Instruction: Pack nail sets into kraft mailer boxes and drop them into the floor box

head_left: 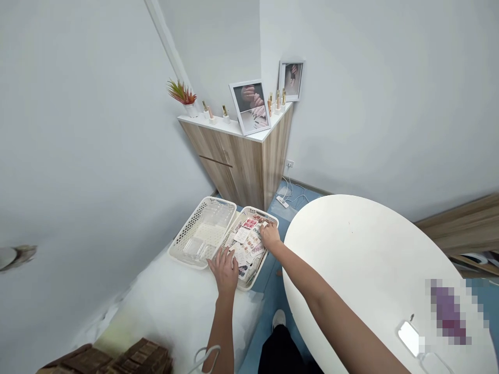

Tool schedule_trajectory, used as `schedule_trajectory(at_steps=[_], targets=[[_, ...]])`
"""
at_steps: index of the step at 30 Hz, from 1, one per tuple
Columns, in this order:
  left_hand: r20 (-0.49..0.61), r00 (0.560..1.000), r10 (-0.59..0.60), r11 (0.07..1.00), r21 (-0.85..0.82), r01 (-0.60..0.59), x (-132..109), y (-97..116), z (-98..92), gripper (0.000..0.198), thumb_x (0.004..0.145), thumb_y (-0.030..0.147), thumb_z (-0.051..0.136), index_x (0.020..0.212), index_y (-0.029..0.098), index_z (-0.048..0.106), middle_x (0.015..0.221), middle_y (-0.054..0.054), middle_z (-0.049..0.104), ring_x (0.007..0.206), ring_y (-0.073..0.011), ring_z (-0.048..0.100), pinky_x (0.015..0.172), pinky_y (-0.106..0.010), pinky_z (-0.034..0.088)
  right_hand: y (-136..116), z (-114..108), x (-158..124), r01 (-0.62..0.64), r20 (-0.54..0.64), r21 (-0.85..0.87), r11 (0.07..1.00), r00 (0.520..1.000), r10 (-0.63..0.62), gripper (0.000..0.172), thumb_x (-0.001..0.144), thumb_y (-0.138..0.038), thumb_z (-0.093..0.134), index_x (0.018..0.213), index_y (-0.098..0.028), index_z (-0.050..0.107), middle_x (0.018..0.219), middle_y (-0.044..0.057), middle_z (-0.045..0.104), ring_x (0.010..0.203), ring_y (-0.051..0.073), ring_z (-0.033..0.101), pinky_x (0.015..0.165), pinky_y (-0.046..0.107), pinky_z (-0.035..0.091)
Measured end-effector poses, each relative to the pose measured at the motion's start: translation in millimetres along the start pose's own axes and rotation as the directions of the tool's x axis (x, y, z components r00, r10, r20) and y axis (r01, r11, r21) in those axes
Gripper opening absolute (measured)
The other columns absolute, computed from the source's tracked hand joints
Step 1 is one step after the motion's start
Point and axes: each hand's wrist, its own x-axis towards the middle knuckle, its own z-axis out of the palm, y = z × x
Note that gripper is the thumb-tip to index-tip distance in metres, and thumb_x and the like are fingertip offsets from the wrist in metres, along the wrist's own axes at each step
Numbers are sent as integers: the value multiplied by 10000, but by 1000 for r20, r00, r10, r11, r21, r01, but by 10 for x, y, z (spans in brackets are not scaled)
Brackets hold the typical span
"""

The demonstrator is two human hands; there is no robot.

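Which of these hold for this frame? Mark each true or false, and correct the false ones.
1. The right hand touches the printed cards in a white mesh basket. True.
2. The other basket also holds printed cards. False: it holds clear plastic trays.
3. The left hand grips those trays. False: it is at the near edge of the card basket.
4. Framed nail photos stand on the white-topped wooden cabinet. True.

A white cloth-topped surface (pixel 175 306) carries a white lattice plastic basket (pixel 202 231) touching a matching basket (pixel 262 217) at its far end; dark brown stacked slabs (pixel 136 357) lie at the near edge.
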Motion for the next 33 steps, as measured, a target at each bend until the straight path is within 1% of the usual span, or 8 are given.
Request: schedule_trajectory(at_steps=[6,11,14,18,21,24,27,33], targets=[[18,1000,20,1000,-10,-20,73,136,-4,328,914,207,420,1147,181,649,1306,-110,615,1372,-313,372,1157,-616,50,2,21,-14,-16,-75,7,1000,997,17,593,841,-191,564,1400,-83,399,1239,239,591,1112,298,593,977,424,389],[28,999,37,998,-44,-36,76,215,46,325,903,194,415,1102,194,673,1270,-105,639,1368,-299,385,1166,-605,53,-53,3,14,-61,-37,59,996,997,63,372,877,-161,501,1244,-113,530,1230,235,578,1034,281,638,874,412,477],[35,999,16,999,-48,-15,63,178,65,313,898,198,423,1089,201,671,1270,-106,637,1374,-310,371,1155,-627,76,-24,-62,-9,-77,-26,105,991,996,80,376,879,-103,469,1248,-159,515,1120,171,655,944,236,673,794,341,503],[22,999,-28,997,-66,29,131,208,61,326,905,222,413,1143,192,633,1293,-126,615,1394,-330,327,1135,-664,93,111,-177,-132,-101,-138,347,932,978,158,485,849,-50,443,1299,-226,477,1087,100,696,969,215,664,823,320,493],[17,999,-39,985,-165,42,287,425,26,424,904,256,442,1317,191,514,1364,-141,553,1422,-328,272,1136,-649,132,271,-210,-319,-29,-229,702,712,937,263,488,830,-61,414,1277,-241,490,1109,59,693,978,190,655,856,321,495],[83,992,97,942,-331,-64,468,813,-14,607,893,310,507,1460,190,324,1471,-153,433,1431,-317,262,1138,-583,226,522,-189,-664,32,-114,965,260,946,305,456,784,-107,451,1223,-220,497,948,23,707,810,165,670,760,314,529],[228,903,363,830,-520,-202,553,1300,-11,706,878,370,560,1497,239,246,1525,-121,361,1418,-278,311,1131,-489,305,881,-142,-1225,52,-22,995,-85,948,318,405,726,-182,574,1128,-215,535,807,-13,681,689,147,649,686,303,525],[337,566,752,611,-679,-407,217,2419,101,672,811,409,668,1413,280,399,1404,-86,520,1312,-274,457,1169,-557,168,1593,39,-2649,102,49,958,-267,861,506,394,672,-309,725,1027,-215,580,813,-2,699,721,155,665,729,332,517]])
